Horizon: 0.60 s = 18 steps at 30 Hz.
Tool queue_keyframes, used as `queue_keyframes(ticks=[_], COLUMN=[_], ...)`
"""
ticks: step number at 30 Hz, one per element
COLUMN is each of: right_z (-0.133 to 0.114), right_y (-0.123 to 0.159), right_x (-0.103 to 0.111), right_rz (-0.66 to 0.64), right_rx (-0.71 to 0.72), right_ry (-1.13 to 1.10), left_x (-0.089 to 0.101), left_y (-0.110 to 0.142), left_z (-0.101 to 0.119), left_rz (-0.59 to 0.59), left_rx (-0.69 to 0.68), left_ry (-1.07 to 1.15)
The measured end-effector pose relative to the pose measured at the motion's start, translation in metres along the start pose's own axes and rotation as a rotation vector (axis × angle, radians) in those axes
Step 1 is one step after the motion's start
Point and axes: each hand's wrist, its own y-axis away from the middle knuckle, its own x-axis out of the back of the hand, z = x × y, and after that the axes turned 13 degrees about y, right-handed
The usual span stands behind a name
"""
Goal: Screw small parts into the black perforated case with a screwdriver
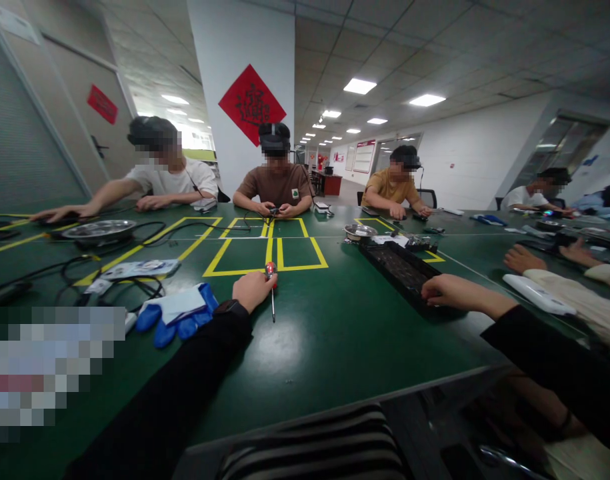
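My left hand [253, 291] is closed around a screwdriver [271, 269] with a red handle. Its metal shaft points back toward me, just above or on the green table; I cannot tell which. At the right, my right hand [442, 293] has its fingers curled over the near end of a long black tray [389, 275]. Brownish material lines the tray's inside, though its details are too dark to make out. Yellow tape rectangles [305, 268] mark the table just beyond my left hand.
Blue-and-white gloves [177, 313] lie left of my left arm, near black cables [149, 283]. A metal dish [359, 231] stands behind the tray, another [101, 231] at left. Several people sit across the table; a neighbour's hands [523, 259] rest at right near a white device [537, 293].
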Motion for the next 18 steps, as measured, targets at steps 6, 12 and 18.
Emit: queue_keyframes(ticks=[6, 12, 18], right_z=[0.009, 0.011, 0.01], right_y=[-0.008, -0.021, -0.033], right_x=[-0.001, 0.0, 0.007], right_rz=[-0.07, -0.16, -0.242], right_rx=[-0.029, -0.097, -0.123], right_ry=[-0.027, -0.076, -0.147], left_x=[-0.001, 0.001, 0.002], left_y=[0.0, 0.001, 0.001], left_z=[0.0, 0.002, 0.002], left_rz=[0.015, -0.014, -0.019], left_rx=[-0.01, -0.014, -0.009], left_ry=[-0.021, -0.023, -0.029])
